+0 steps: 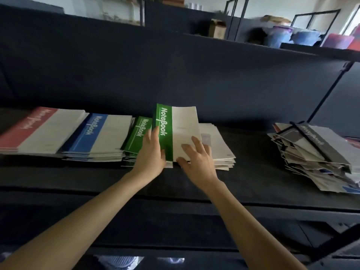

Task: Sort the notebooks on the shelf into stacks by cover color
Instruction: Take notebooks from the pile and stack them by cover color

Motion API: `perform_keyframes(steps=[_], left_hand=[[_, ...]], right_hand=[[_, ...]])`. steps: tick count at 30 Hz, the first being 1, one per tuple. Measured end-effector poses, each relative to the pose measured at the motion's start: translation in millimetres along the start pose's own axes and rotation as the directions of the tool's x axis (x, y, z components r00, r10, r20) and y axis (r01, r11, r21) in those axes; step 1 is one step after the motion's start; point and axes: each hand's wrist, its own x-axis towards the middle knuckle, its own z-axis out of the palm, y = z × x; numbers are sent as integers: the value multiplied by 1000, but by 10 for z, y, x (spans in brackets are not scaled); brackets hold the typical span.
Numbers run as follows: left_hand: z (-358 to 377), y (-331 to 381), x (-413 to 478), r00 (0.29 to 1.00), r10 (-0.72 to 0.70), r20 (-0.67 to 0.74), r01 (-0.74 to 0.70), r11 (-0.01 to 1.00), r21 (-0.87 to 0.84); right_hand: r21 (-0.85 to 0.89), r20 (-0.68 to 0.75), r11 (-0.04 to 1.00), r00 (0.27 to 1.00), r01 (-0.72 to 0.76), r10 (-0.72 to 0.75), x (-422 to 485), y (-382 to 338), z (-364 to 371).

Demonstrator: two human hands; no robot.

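Observation:
A green-and-white notebook [176,129] lies tilted on top of the green stack [136,137] at the shelf's middle. My left hand [151,152] grips its green spine edge, thumb on the cover. My right hand [196,158] rests on its white half with fingers spread, thumb at the near edge. To the left lie a blue stack [101,137] and a red stack [35,129]. At the right sits a messy unsorted pile [315,152] with a black-covered notebook on top.
The dark shelf board [253,172] carries all the stacks, with bare room between the green stack and the right pile. An upper shelf [175,61] overhangs close above. A slanted black brace [329,90] stands at the right.

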Motion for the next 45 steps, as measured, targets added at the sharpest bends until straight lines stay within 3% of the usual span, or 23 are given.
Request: perform_keyframes(steps=[6,14,31,40,45], left_hand=[[-355,-299,148,992,54,118,-84,960,268],[-332,-629,206,947,-51,316,-142,817,559],[-320,-731,228,963,115,242,-225,839,495],[-300,-377,229,953,-2,302,-201,742,639],[12,101,287,918,97,385,-314,771,554]], right_hand=[[-41,74,998,997,41,-38,312,-403,174],[-174,272,984,960,-24,72,385,-554,439],[-138,233,989,969,-51,82,414,-438,330],[-56,77,996,994,-72,76,115,-314,117],[-75,75,990,990,-116,121,-47,184,-184]])
